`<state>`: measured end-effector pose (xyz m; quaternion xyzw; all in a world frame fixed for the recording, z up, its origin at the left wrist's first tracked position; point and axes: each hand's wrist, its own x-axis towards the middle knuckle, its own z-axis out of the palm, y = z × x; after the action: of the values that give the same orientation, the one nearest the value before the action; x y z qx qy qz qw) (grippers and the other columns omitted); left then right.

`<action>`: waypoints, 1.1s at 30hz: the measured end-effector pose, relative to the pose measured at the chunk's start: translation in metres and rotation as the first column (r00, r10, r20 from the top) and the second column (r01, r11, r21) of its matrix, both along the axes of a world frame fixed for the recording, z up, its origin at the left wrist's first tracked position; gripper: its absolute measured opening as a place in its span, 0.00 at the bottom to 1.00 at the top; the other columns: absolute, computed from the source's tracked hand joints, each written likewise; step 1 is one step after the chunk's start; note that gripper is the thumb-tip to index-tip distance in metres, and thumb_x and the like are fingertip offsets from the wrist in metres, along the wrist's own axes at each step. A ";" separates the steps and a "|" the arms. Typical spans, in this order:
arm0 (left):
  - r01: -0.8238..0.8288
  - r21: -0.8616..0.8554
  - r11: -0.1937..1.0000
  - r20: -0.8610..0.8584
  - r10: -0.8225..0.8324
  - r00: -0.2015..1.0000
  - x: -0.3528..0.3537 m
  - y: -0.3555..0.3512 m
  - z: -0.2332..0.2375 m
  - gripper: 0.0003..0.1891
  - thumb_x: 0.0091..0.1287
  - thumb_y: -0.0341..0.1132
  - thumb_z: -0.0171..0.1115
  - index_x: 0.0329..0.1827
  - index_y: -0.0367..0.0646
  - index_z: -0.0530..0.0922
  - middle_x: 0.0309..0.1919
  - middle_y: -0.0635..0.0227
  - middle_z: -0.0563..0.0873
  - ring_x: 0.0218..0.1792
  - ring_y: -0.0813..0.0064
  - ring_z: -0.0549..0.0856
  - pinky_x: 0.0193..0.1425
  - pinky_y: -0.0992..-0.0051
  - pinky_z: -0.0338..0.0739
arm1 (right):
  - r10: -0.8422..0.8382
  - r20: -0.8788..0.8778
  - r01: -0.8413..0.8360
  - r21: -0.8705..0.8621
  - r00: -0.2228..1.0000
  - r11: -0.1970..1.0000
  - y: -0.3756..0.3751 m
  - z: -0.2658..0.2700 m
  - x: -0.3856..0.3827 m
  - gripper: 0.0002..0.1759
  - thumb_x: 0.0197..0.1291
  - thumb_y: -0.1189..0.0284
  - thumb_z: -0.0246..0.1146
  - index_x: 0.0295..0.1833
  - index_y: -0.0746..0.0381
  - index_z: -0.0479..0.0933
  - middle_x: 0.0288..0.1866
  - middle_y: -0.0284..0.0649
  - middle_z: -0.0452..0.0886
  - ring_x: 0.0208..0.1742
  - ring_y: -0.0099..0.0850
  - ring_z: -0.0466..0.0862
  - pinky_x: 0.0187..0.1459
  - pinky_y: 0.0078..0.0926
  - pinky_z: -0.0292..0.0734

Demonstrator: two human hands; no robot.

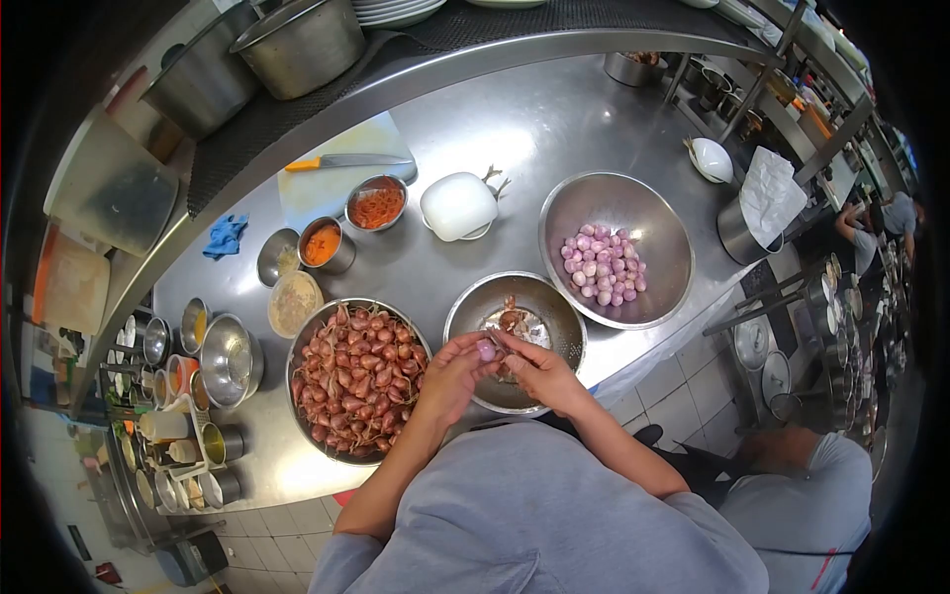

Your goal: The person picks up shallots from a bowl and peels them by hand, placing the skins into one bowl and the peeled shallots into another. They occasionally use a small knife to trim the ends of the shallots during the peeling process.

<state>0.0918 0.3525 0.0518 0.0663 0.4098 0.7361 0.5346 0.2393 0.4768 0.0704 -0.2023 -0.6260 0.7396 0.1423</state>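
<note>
My left hand [452,374] pinches a partly peeled pinkish-purple shallot [486,349]. My right hand [542,374] is closed close against it, its fingertips at the shallot; a small greyish thing shows there, too small to name. Both hands are over the near rim of a steel colander [567,342], where brown skins [512,319] lie. To the left, a large bowl [294,401] is heaped with unpeeled reddish-brown shallots [358,381]. A wide steel bowl [668,223] at the right holds peeled shallots [604,265].
Behind the bowls, an orange-handled knife [346,161] lies on a cutting board [371,139]. Nearby stand cups of shredded orange food [377,207] and a white wrapped bundle [459,206]. A metal shelf [465,49] overhangs the table's far side. Another person [807,505] is at the right.
</note>
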 end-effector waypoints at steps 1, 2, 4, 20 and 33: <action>0.004 -0.014 1.000 0.043 -0.003 0.999 -0.001 0.000 0.000 0.14 0.74 0.26 0.56 0.60 0.37 0.78 0.54 0.59 0.85 0.53 0.66 0.86 0.58 0.67 0.82 | 0.022 0.142 0.019 -0.280 0.990 0.960 0.001 0.019 0.001 0.25 0.76 0.72 0.57 0.75 0.60 0.69 0.66 0.36 0.78 0.63 0.20 0.75 0.66 0.19 0.69; 0.004 -0.013 1.000 0.043 -0.003 0.999 -0.003 0.000 0.001 0.14 0.74 0.26 0.56 0.60 0.37 0.78 0.54 0.59 0.85 0.53 0.66 0.86 0.58 0.67 0.82 | 0.022 0.142 0.019 -0.279 0.990 0.960 0.002 0.018 0.001 0.25 0.76 0.72 0.57 0.75 0.60 0.69 0.66 0.36 0.78 0.63 0.20 0.75 0.66 0.19 0.69; 0.014 -0.006 1.000 0.082 -0.013 0.997 -0.004 0.000 0.003 0.14 0.74 0.27 0.55 0.60 0.37 0.77 0.55 0.58 0.85 0.53 0.64 0.87 0.57 0.68 0.82 | -0.015 0.166 0.067 -0.313 0.986 0.947 0.004 0.014 0.002 0.27 0.77 0.70 0.56 0.79 0.56 0.64 0.60 0.34 0.80 0.48 0.17 0.78 0.49 0.17 0.76; 0.249 -0.003 0.968 -0.599 -0.202 0.775 0.029 0.162 0.051 0.20 0.70 0.26 0.64 0.64 0.34 0.73 0.56 0.60 0.83 0.54 0.74 0.85 0.52 0.77 0.80 | 0.207 0.356 -0.181 -0.104 0.911 0.978 0.024 -0.008 0.052 0.41 0.73 0.54 0.59 0.83 0.61 0.52 0.36 0.34 0.75 0.35 0.24 0.73 0.32 0.22 0.69; -0.268 -0.263 0.927 -0.534 0.092 0.840 -0.028 -0.066 0.025 0.13 0.72 0.27 0.63 0.57 0.34 0.78 0.49 0.62 0.86 0.41 0.76 0.86 0.45 0.78 0.81 | 0.041 0.226 0.027 -0.289 0.973 0.957 0.027 -0.006 0.064 0.31 0.76 0.62 0.57 0.81 0.51 0.58 0.27 0.26 0.67 0.25 0.16 0.64 0.24 0.14 0.58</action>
<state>0.0636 0.2861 0.0769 0.1308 0.6576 0.6609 0.3371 0.3038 0.5038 0.0643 -0.3028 -0.5237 0.7955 0.0349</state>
